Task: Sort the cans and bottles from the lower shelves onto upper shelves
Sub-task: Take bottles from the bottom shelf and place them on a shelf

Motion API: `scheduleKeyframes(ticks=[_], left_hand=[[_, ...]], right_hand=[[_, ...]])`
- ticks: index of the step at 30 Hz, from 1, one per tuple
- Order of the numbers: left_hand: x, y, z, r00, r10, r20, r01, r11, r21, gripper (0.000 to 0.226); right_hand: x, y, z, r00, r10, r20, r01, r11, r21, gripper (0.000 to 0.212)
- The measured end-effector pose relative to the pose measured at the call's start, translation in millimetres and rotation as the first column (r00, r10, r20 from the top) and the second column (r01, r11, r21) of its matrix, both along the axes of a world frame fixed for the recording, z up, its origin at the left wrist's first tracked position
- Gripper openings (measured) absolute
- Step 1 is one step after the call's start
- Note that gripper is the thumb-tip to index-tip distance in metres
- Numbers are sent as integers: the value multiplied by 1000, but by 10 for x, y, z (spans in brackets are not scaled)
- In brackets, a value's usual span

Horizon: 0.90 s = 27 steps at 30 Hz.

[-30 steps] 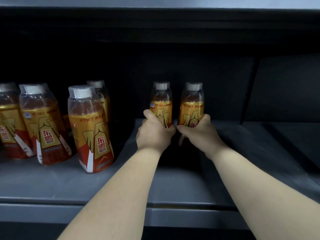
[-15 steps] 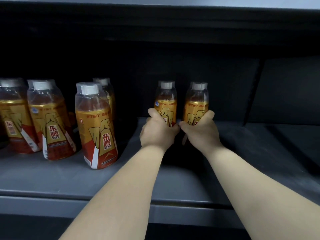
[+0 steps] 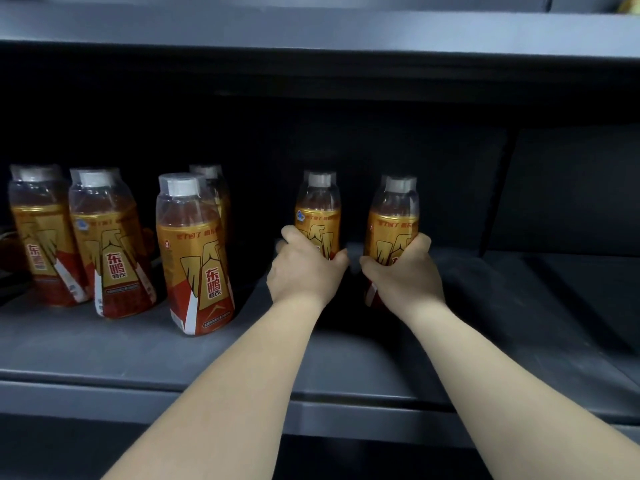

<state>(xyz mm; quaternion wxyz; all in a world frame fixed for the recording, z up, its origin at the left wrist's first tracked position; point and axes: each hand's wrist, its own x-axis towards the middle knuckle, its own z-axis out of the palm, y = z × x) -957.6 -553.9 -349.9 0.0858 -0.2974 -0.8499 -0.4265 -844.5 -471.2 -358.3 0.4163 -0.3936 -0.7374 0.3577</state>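
Now both hands are inside the lower dark grey metal shelf (image 3: 346,362), and each one holds one bottle. The left hand (image 3: 304,268) grips the lower half of a clear plastic bottle with a gold and red label and a white cap (image 3: 320,216). Its fingers (image 3: 289,235) are curled around the left side of the bottle and the thumb lies on the front.

The right hand (image 3: 401,271) grips a second bottle of the same kind (image 3: 394,220), at 3 o'clock from the first one. Here the fingers (image 3: 420,242) are clamped around the right side. The two bottles are near each other, but a dark gap shows between them.

Both bottles are upright. Their long axis is vertical, the caps point to 12 o'clock, toward the upper grey shelf (image 3: 311,32), and the labels face the camera. The hands hide most of the bases, so I cannot tell if the bottles rest on the shelf or are lifted a little.

At 9 o'clock from the left hand, four more bottles (image 3: 107,251) stand on the same shelf, well apart from the hands. They are also upright with caps up. The nearest bottle (image 3: 194,258) stands closest to the front edge, and one is partly hidden behind it.
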Motion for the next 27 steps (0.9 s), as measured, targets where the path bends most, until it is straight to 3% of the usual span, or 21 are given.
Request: scheduleKeyframes(ticks=[5,11,23,27], left_hand=[[-26,14,-34,1000,12,-11,-12,1000,27,78],[4,-25,83,996,-3,87,0,1000,30,73],[479,-561,378,920,-56,388,72,997,-29,62],[724,-885,506,905,9,426,60,987,-148,68]], right_hand=[[-32,22,-38,1000,-13,-4,13,1000,12,55],[-22,-3,6,1000,-17,3,18,999,-31,61],[316,-532,174,993,-5,117,35,966,-257,61],[583,-842,307,990,47,135,5,931,-365,55]])
